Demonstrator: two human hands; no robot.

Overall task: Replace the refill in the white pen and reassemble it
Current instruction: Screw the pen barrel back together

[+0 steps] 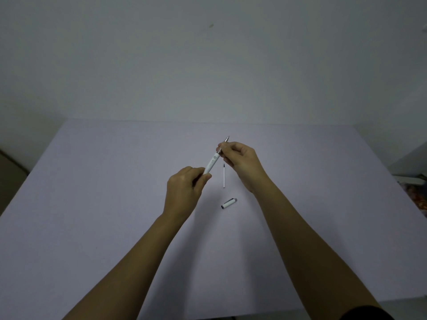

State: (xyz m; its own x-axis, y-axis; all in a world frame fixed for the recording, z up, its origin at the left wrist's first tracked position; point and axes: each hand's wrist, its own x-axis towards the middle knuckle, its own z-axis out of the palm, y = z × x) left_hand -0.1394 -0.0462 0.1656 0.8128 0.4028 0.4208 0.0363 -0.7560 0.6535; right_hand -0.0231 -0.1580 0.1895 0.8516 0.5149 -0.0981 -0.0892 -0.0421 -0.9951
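Note:
I hold the white pen [213,161] slanted above the table, its metal tip pointing up and away to the right. My left hand [184,190] grips the lower end of the white barrel. My right hand [240,161] pinches the silver front section near the tip. A thin white refill [224,176] with a dark tip lies on the table between my hands, pointing away from me. The white pen cap [229,203] with a grey end lies just nearer to me than the refill.
The table [92,204] has a pale lilac top and stands against a plain white wall. Dark furniture shows at the far left edge and some clutter at the far right edge.

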